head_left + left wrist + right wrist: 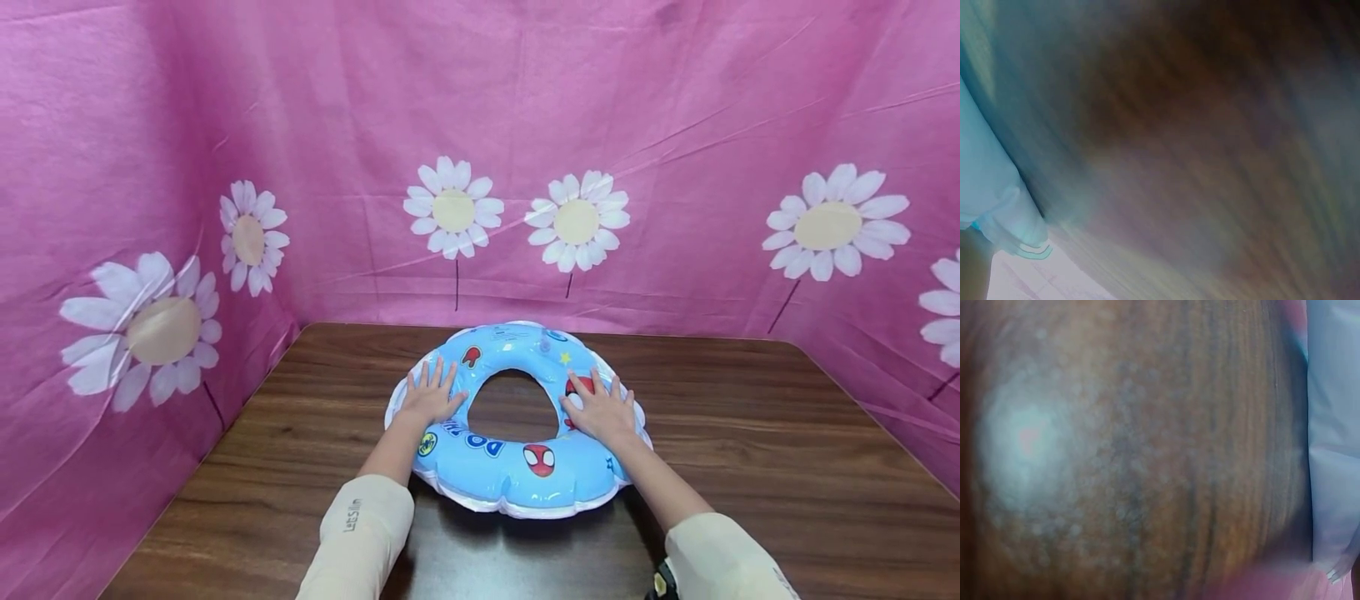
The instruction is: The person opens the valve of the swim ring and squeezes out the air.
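A blue inflatable swim ring (pixel 517 479) with a white scalloped edge and cartoon prints lies on the wooden table (pixel 757 433) in the head view. On the ring's left side rests my left hand (pixel 431 396), palm down with fingers spread. My right hand (pixel 603 408) lies flat on its right side in the same way, fingers straight and apart, over a red print. In the left wrist view only a blurred tabletop and the ring's pale edge (pixel 991 181) appear. The right wrist view likewise has the tabletop and the pale edge (pixel 1335 456), with neither hand showing.
Pink cloth (pixel 360 125) printed with white daisies hangs behind the table and along both sides. The table's back edge runs just behind the ring. Cream sleeves (pixel 367 533) cover both forearms, and a dark wristband (pixel 662 582) shows beside the right sleeve.
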Motion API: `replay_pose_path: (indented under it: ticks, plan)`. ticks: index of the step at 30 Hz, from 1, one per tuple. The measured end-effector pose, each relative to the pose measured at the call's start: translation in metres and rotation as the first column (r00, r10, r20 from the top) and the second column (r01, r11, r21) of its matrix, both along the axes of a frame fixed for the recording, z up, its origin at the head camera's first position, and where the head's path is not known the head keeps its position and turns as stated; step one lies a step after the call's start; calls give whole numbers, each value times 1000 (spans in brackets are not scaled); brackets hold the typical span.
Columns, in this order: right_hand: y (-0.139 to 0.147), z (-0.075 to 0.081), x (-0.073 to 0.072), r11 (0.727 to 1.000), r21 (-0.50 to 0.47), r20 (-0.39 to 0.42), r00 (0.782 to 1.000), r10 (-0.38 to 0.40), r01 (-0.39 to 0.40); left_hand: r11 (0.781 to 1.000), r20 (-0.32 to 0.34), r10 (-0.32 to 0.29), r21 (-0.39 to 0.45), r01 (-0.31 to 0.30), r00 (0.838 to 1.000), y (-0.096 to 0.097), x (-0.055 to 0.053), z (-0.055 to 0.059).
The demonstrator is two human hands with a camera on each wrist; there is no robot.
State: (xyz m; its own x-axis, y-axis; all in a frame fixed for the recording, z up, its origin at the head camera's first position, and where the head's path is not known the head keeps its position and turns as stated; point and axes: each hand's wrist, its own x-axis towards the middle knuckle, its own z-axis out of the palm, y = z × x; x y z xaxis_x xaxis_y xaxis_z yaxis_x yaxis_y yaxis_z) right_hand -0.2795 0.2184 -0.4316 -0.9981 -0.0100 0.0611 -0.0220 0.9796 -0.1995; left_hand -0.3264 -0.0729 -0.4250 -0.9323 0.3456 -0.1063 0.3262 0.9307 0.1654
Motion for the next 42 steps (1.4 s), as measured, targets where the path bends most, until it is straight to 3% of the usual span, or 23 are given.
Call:
replay_pose_path:
  ticks: [18,42]
  plan:
    - [0,-2,0,1000,-1,4,1000,1,-1,1000,10,4,-19,-4,1000,1,1,3]
    - [-1,-4,-1,1000,-7,-2,1000,-9,9,999,-3,0,-33,0,1000,1,-2,-3]
